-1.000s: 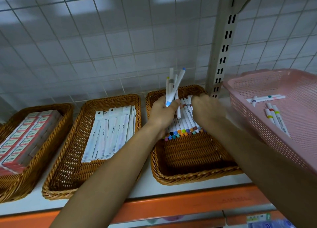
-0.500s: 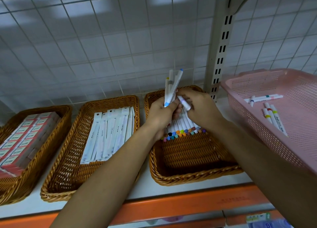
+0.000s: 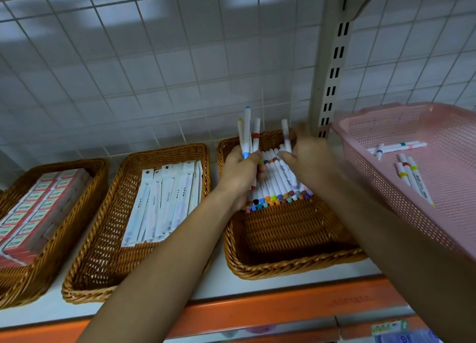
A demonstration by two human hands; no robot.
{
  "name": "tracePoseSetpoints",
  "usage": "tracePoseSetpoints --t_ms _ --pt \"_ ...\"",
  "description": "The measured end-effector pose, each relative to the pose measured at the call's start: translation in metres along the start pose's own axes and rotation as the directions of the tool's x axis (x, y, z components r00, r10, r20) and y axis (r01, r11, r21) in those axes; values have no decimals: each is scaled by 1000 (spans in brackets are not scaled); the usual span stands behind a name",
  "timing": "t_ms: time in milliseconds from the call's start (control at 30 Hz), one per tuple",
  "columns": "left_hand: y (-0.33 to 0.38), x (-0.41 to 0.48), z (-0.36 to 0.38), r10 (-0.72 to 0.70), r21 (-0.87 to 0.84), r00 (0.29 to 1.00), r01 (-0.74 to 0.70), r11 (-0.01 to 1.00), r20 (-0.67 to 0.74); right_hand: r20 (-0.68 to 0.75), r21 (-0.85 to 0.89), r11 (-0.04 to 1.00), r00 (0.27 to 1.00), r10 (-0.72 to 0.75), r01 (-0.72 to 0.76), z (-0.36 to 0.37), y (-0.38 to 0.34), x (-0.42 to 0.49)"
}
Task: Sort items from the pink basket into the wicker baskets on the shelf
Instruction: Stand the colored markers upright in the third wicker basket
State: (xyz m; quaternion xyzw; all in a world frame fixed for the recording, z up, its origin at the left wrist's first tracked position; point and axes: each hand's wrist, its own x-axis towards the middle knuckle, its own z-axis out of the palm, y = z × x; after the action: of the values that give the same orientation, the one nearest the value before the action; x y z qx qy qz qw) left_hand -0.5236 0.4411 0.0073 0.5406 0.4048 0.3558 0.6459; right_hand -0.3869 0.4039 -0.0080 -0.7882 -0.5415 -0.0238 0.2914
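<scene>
My left hand (image 3: 240,171) grips a bunch of white markers (image 3: 247,134) that stick up above the right wicker basket (image 3: 288,265). My right hand (image 3: 307,157), blurred by motion, pinches a single white marker (image 3: 286,135) that points upward over the same basket. A row of white markers with coloured caps (image 3: 279,188) lies across the back half of that basket. The pink basket (image 3: 386,177) sits tilted at the right, with several markers (image 3: 409,174) lying inside it.
A middle wicker basket (image 3: 103,252) holds flat white packets (image 3: 167,198). A left wicker basket (image 3: 38,260) holds red and white boxes (image 3: 33,208). A slotted shelf upright (image 3: 332,79) rises behind the baskets. The white shelf has an orange front edge (image 3: 257,314).
My right hand pulled one marker out of the bunch in my left hand and has moved it to the right, away from the bunch. My left hand has stayed put.
</scene>
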Motion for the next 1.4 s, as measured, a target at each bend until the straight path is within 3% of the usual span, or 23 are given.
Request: tracePoseSetpoints --t_ms 133,367,433,533,633,767,900,1067,1167,1400 --pt "-1 1 0 16 35 1000 -16 999 13 26 -231 969 996 -83 87 10 -3 2" --pt "-5 3 0 60 70 997 -63 996 48 90 -361 926 992 -88 115 16 -5 2" --pt "-6 3 0 78 87 996 -82 993 50 85 -347 932 993 -80 105 16 -6 1" --pt "-6 4 0 85 123 996 -88 989 25 -12 -190 975 993 -119 115 14 -6 -1" --pt "-7 6 0 76 133 997 -76 988 6 -152 -28 958 946 -285 284 7 -7 -3" --pt "-6 5 1 88 147 996 -91 985 24 -148 -31 900 888 -434 435 7 -8 -4" --pt "-6 3 1 69 111 996 -74 991 49 -187 94 906 901 -391 413 6 -9 -3" --pt "-4 3 1 78 65 997 -77 995 -8 -125 337 925 982 -140 174 1 -7 -3" --pt "-5 3 2 67 64 998 -67 996 4 -60 243 965 994 -87 99 10 2 4" --pt "-4 4 2 20 93 1000 -19 995 -16 0 -68 993 995 -100 100 21 1 0"
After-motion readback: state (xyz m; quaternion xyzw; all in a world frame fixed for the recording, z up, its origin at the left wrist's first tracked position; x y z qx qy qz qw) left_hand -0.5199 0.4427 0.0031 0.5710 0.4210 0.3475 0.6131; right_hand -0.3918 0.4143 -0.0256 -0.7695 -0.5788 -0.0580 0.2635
